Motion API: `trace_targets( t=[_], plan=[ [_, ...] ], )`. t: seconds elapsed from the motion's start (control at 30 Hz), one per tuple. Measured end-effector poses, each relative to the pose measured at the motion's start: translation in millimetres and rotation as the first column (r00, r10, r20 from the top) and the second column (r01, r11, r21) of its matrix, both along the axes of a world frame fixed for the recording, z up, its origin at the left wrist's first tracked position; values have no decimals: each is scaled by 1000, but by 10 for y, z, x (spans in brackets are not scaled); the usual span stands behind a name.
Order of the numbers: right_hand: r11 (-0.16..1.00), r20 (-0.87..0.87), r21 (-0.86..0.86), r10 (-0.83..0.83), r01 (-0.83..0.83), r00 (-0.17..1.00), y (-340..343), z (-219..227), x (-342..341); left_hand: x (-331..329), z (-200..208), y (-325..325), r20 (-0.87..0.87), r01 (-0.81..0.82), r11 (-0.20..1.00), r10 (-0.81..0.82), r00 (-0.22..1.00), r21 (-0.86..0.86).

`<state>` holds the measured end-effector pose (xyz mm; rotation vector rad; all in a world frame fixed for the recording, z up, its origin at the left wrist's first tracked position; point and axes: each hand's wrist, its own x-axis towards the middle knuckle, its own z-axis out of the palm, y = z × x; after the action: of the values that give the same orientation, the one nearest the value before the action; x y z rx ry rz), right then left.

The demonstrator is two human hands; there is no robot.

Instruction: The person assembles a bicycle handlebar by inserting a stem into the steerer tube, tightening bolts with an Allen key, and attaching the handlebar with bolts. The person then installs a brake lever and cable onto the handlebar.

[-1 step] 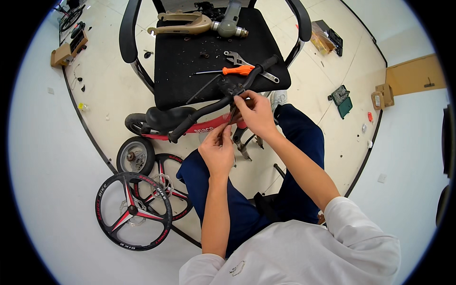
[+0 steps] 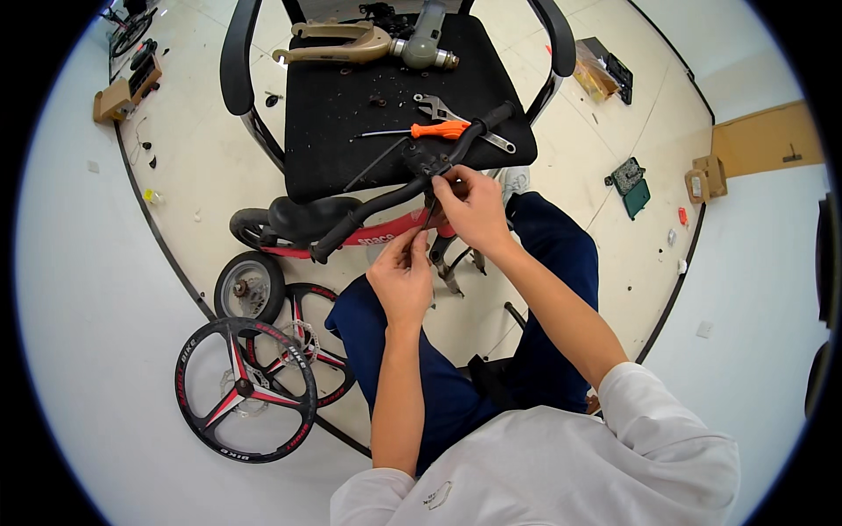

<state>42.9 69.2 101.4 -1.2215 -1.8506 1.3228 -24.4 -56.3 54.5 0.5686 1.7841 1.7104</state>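
In front of me stands a small red balance bike (image 2: 377, 232) with a black handlebar (image 2: 373, 209). Its black stem clamp (image 2: 421, 160) is just beyond my fingers. My left hand (image 2: 402, 276) is closed, thumb and fingertips pinching a thin dark rod (image 2: 429, 216) below the stem. Higher up, my right hand (image 2: 474, 209) is closed too, its fingertips pressed together against the front of the stem; what they grip is hidden. A black hex key (image 2: 377, 165) lies slantwise beside the clamp. An orange-handled screwdriver (image 2: 438, 131) and an adjustable wrench (image 2: 465, 121) rest on the black chair seat (image 2: 324, 162).
A tan fork (image 2: 351, 46) lies at the back of the seat. Left of my legs are a small tyred wheel (image 2: 250, 287) and two three-spoke wheels, one (image 2: 244, 386) nearest me. A green case (image 2: 633, 188) sits open on the floor at right, near cardboard boxes (image 2: 709, 178).
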Motion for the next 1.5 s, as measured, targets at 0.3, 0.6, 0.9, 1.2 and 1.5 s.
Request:
trace_targets(
  t=[0.3, 0.6, 0.9, 1.2, 1.5],
  plan=[
    [939, 81, 344, -22, -8, 996, 81, 64, -79, 63, -92, 96, 18, 20, 998, -19, 1000, -59],
    [964, 80, 260, 43, -63, 996, 9, 182, -90, -472, 288, 33, -264, -7, 999, -2, 965, -34],
    [953, -109, 273, 168, -133, 980, 66, -15, -13, -775, 892, 564, -90, -17, 1000, 19, 996, 25],
    [976, -423, -198, -172, 95, 890, 73, -332, -67, -316, 871, 1516, -758, 96, 995, -89, 646, -34],
    [899, -259, -434, -59, -62, 964, 167, -414, 932, 159, 400, 1257, -877, 293, 853, -473, 85, -432]
  ],
)
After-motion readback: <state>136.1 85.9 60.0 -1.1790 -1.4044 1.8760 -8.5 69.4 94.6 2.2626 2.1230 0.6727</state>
